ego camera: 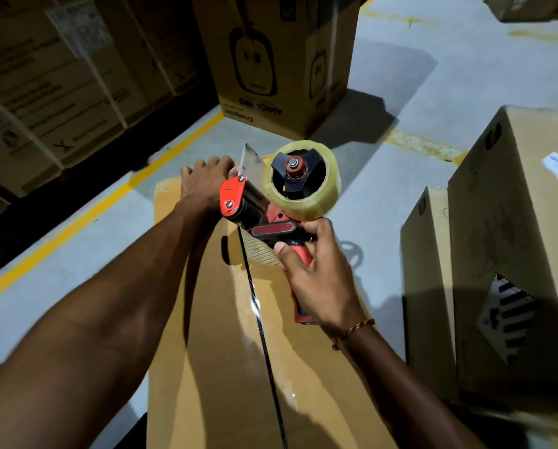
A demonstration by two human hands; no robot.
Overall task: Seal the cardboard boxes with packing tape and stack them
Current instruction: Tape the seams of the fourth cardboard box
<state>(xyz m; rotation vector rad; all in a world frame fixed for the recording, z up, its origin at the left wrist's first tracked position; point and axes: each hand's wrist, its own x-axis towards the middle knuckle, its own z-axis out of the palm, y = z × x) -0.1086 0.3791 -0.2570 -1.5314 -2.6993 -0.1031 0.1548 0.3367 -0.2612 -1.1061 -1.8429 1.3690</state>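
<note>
On grey concrete floor (pixel 400 102), right hand (pixel 319 273) grips tape dispenser (pixel 271 205); left hand (pixel 206 183) pinches tape over box (pixel 225 351).

The cardboard box (pixel 225 367) is plain tan-brown with a thin dark seam line along its top. The tape dispenser (pixel 264 222) is red-orange and black, carrying a pale yellowish, translucent tape roll (pixel 323 189). The floor (pixel 400 76) is light grey, marked with yellow painted lines. A brown printed box (pixel 271 59) carries black outline graphics and lettering. A red-and-yellow braided thread (pixel 355 330) circles the wrist.
</note>
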